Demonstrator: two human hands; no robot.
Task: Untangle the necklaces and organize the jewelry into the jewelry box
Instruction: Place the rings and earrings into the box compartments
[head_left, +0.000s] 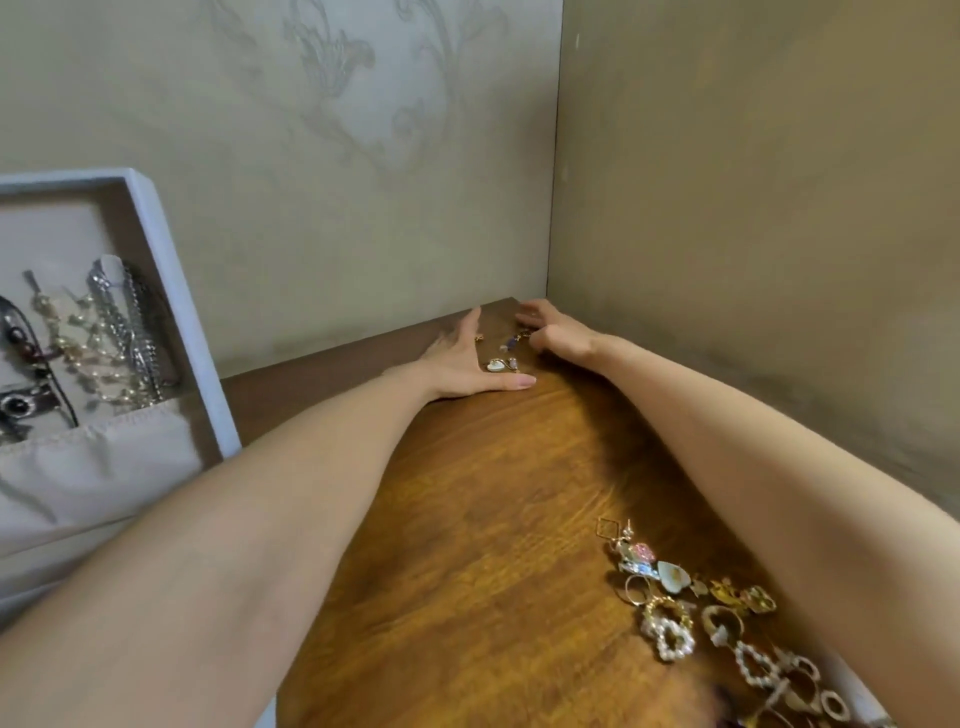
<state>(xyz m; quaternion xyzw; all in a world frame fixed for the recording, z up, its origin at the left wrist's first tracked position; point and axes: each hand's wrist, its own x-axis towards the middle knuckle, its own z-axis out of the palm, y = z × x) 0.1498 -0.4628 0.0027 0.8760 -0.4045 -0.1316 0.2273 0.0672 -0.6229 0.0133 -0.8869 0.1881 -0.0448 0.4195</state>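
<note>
The left hand (462, 358) lies flat on the far end of the wooden counter (467, 493), its grip open, fingers straight and thumb spread. A white heart pendant (498, 366) sits just beside the thumb. The right hand (556, 338) curls over one end of a purple-beaded chain (511, 341); whether its grip pinches it, I cannot tell. Necklaces (114, 332) hang in the open jewelry box (171, 291) at left. A heap of earrings and rings (701, 608) lies by the right forearm.
</note>
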